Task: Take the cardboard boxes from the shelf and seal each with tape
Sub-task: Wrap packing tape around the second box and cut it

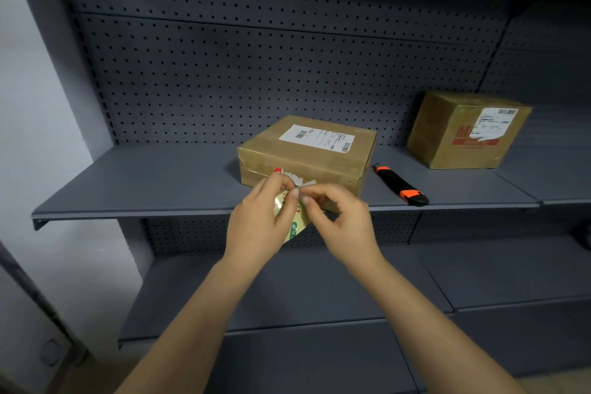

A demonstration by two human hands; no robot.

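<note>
Together, both hands' fingers pinch the tape roll, held edge-on before the flat, front-facing box.

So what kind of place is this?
Probably a stockroom or shop backroom. Dark grey metal shelves with a pegboard back hold two brown cardboard boxes with shipping labels, beside an orange-and-black utility knife.

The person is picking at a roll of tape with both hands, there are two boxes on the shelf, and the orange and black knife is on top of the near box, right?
Not quite. The head view shows the knife lying on the shelf, between the near box and the far box. Both hands, left and right, do pick at the tape.
</note>
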